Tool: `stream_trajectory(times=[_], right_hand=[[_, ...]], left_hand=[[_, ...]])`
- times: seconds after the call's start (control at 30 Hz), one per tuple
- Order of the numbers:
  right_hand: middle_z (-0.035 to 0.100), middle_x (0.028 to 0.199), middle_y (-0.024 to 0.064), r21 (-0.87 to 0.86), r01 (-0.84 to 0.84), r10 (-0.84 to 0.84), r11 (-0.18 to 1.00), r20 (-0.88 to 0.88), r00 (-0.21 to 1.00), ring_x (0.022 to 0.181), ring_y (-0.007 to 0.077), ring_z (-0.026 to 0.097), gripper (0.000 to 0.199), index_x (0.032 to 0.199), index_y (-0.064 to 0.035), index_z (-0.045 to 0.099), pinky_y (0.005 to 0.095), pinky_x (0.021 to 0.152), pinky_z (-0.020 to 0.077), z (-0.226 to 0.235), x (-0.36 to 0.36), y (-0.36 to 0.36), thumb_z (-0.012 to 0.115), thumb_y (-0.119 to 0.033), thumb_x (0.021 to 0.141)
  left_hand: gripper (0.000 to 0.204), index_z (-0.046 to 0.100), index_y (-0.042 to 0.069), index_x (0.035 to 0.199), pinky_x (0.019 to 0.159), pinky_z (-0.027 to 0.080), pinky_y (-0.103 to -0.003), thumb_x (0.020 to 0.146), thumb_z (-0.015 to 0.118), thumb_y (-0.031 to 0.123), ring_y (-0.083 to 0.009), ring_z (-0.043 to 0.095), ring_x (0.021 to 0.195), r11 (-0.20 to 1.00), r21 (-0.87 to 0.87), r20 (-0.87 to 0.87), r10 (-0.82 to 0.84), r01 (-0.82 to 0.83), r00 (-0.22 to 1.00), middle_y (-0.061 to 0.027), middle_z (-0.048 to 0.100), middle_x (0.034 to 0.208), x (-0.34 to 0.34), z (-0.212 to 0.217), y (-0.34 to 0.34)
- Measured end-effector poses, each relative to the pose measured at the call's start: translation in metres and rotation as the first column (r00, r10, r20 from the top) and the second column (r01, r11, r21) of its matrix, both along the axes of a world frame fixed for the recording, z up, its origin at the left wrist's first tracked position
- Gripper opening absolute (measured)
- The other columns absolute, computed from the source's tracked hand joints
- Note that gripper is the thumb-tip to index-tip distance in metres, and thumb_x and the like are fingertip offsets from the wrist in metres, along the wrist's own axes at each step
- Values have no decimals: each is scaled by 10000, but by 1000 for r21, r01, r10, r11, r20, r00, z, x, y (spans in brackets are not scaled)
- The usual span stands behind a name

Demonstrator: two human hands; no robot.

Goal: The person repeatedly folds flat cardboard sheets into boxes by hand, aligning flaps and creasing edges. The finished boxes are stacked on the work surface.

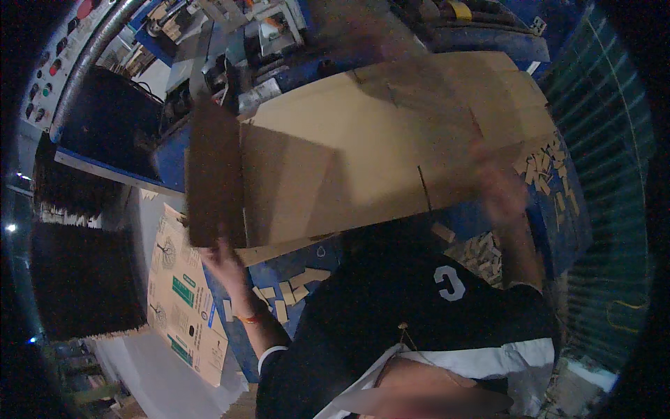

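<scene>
A large brown cardboard sheet [377, 153], creased and slotted like a flat box blank, is raised in front of me across the blue work surface. My left hand [225, 264] grips its near left corner, with the fingers closed around the lower edge of a darker folded-up flap [215, 178]. Over by the sheet's right part is my right hand [501, 187], smeared by motion, so its fingers and any contact with the cardboard cannot be made out. The sheet hides much of the machine bed behind it.
Small cardboard offcuts [544, 167] lie to the right, and more scraps [289, 290] near my left forearm. A printed cardboard blank [185, 300] rests at left. Machine parts [272, 42] stand beyond, a button panel [49, 77] far left, a green corrugated wall [607, 153] right.
</scene>
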State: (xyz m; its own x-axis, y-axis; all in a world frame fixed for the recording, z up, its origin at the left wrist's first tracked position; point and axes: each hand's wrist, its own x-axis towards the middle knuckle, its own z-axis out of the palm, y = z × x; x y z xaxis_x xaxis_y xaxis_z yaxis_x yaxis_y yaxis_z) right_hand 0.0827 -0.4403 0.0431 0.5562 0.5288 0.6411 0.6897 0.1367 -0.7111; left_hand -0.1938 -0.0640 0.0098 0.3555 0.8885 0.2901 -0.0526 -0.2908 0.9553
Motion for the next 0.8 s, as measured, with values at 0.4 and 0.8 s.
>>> stream_trajectory(times=[0.4, 0.8], right_hand=[[544, 1281, 63, -627, 192, 301, 755, 591, 748, 1215, 272, 491, 338, 1110, -113, 613, 464, 1022, 375, -40, -3, 18, 632, -137, 774], [469, 1366, 85, -552, 126, 278, 824, 589, 759, 1202, 291, 493, 392, 1239, -141, 554, 402, 991, 416, -41, 126, 138, 592, -183, 852]], left_hand=[[558, 491, 138, 1313, 1064, 311, -479, 783, 468, -36, -299, 355, 1330, 371, 473, -853, -36, 799, 521, -124, 386, 1427, 66, 9, -50], [526, 430, 101, 1352, 1032, 364, -383, 834, 488, 29, -332, 420, 1255, 563, 685, -459, -160, 463, 874, -128, 427, 1379, 167, 11, 50]])
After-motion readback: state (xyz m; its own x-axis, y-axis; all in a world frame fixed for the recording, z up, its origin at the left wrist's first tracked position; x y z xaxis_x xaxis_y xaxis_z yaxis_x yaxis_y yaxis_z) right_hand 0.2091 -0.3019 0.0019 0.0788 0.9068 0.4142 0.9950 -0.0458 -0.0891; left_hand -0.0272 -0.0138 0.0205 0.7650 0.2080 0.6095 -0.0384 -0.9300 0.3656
